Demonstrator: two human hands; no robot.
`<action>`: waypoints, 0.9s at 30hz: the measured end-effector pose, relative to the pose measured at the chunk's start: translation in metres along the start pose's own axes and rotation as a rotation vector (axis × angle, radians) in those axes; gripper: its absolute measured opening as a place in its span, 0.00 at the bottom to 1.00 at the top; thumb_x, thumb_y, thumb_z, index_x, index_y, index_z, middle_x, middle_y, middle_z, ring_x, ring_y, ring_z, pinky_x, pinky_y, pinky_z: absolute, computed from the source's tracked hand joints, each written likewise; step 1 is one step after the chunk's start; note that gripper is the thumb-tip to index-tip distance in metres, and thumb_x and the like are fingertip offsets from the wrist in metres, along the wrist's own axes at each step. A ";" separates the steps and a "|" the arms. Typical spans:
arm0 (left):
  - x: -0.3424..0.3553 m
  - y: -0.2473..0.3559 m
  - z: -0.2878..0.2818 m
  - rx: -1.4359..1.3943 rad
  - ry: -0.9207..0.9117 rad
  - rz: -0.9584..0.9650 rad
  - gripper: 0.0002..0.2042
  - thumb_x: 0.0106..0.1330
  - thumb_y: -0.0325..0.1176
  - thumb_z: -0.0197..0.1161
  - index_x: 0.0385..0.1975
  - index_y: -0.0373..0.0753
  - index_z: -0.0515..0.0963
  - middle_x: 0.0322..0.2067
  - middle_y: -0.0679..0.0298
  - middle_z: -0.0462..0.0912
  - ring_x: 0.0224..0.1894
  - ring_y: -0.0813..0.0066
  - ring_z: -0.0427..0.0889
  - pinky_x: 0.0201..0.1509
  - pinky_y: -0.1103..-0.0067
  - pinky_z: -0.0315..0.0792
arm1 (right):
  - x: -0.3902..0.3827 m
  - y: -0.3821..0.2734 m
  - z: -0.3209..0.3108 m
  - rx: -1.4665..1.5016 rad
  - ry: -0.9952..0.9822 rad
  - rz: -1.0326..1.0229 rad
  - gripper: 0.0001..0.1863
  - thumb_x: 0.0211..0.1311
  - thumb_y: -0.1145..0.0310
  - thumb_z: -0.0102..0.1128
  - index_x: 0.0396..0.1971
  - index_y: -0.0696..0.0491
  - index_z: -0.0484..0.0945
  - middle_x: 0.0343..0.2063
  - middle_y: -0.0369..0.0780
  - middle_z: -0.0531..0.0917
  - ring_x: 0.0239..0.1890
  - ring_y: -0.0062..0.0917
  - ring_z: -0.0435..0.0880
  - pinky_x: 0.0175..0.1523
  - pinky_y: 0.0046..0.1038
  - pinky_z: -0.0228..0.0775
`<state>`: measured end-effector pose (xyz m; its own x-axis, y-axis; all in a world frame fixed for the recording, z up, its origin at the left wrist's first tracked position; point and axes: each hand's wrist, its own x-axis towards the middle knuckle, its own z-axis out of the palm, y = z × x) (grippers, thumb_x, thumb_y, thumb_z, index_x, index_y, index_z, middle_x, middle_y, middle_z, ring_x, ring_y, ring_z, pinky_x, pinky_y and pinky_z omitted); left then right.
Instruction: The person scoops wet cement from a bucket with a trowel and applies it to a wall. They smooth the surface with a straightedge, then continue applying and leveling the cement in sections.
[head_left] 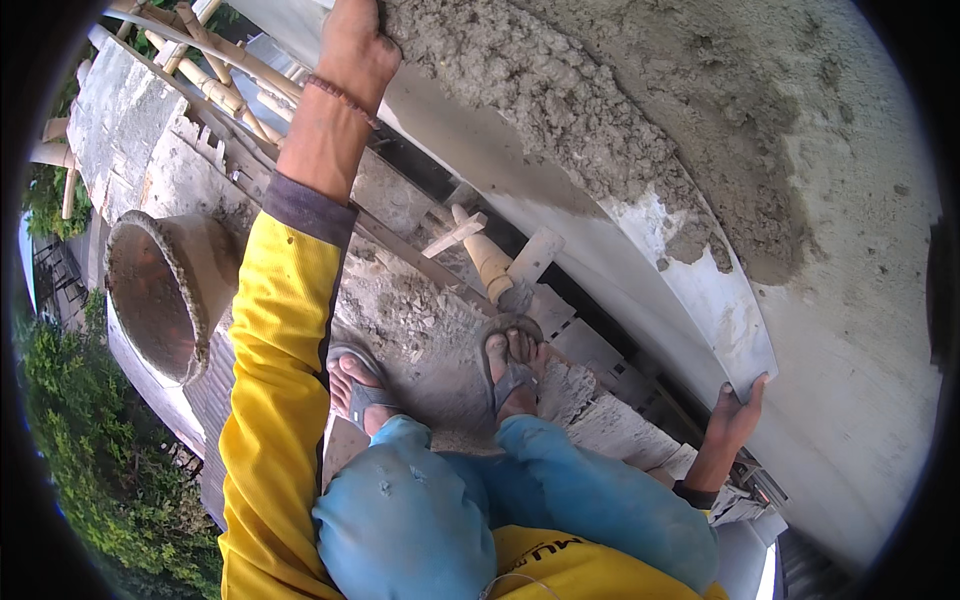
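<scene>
Both my hands grip a long, pale straightedge (728, 315) lying against the wall (850, 410). My left hand (355, 50) is closed round its upper end at the top of the view. At its lower end on the right, my right hand (738, 405) has fingers curled round the edge. Lumpy grey mortar (570, 125) clings along much of the straightedge. Wet, rough plaster (750, 130) covers the wall beside it, with smoother grey surface farther down.
A mortar-crusted bucket (210, 275) stands at left. My sandalled feet (365, 390) rest on a narrow, debris-strewn platform (400, 320). A dark gap with blocks and a pole runs between platform and wall. Bamboo poles (215, 85) and foliage (100, 460) lie beyond the platform's outer edge.
</scene>
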<state>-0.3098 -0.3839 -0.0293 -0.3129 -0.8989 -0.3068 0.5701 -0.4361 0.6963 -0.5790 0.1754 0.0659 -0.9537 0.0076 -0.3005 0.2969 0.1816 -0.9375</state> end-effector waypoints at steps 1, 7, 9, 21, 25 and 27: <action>0.007 0.001 -0.006 0.005 -0.015 0.001 0.24 0.81 0.45 0.36 0.66 0.36 0.67 0.62 0.55 0.75 0.64 0.62 0.74 0.68 0.63 0.71 | -0.003 0.001 0.007 -0.010 0.015 -0.014 0.24 0.72 0.55 0.59 0.60 0.53 0.71 0.54 0.35 0.78 0.52 0.21 0.74 0.48 0.30 0.64; 0.016 -0.007 -0.022 -0.018 0.036 0.044 0.24 0.80 0.45 0.43 0.64 0.34 0.65 0.57 0.50 0.77 0.58 0.57 0.77 0.64 0.62 0.73 | -0.003 0.001 0.010 -0.037 -0.005 -0.009 0.27 0.70 0.54 0.62 0.62 0.51 0.71 0.54 0.34 0.77 0.52 0.22 0.73 0.48 0.31 0.63; 0.003 -0.001 -0.019 0.031 0.180 0.033 0.20 0.79 0.45 0.48 0.56 0.33 0.71 0.50 0.55 0.81 0.50 0.62 0.83 0.57 0.62 0.82 | 0.002 -0.001 0.001 -0.069 -0.003 -0.012 0.28 0.70 0.54 0.62 0.64 0.52 0.69 0.57 0.35 0.75 0.54 0.23 0.72 0.50 0.32 0.63; -0.104 0.002 -0.017 -0.216 0.308 0.025 0.26 0.75 0.48 0.57 0.63 0.37 0.61 0.53 0.57 0.75 0.53 0.70 0.78 0.54 0.73 0.77 | 0.001 0.023 -0.087 -0.375 -0.187 0.023 0.42 0.67 0.44 0.61 0.70 0.55 0.58 0.66 0.42 0.63 0.65 0.32 0.62 0.62 0.43 0.62; -0.109 0.009 -0.015 -0.325 0.256 -0.032 0.25 0.74 0.49 0.58 0.59 0.37 0.63 0.49 0.59 0.77 0.45 0.70 0.83 0.44 0.75 0.83 | 0.001 0.022 -0.092 -0.356 -0.133 -0.108 0.45 0.64 0.38 0.61 0.69 0.55 0.60 0.65 0.43 0.65 0.63 0.32 0.65 0.59 0.43 0.62; -0.106 0.005 -0.019 -0.248 0.255 -0.036 0.34 0.73 0.59 0.52 0.67 0.38 0.57 0.57 0.54 0.72 0.57 0.65 0.76 0.59 0.66 0.75 | -0.007 0.010 -0.085 -0.366 -0.122 -0.257 0.45 0.63 0.36 0.61 0.68 0.55 0.61 0.63 0.44 0.66 0.61 0.32 0.66 0.58 0.43 0.63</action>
<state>-0.2592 -0.2917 -0.0053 -0.1540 -0.8508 -0.5025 0.7388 -0.4369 0.5132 -0.5730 0.2607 0.0733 -0.9751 -0.1950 -0.1059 -0.0055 0.4981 -0.8671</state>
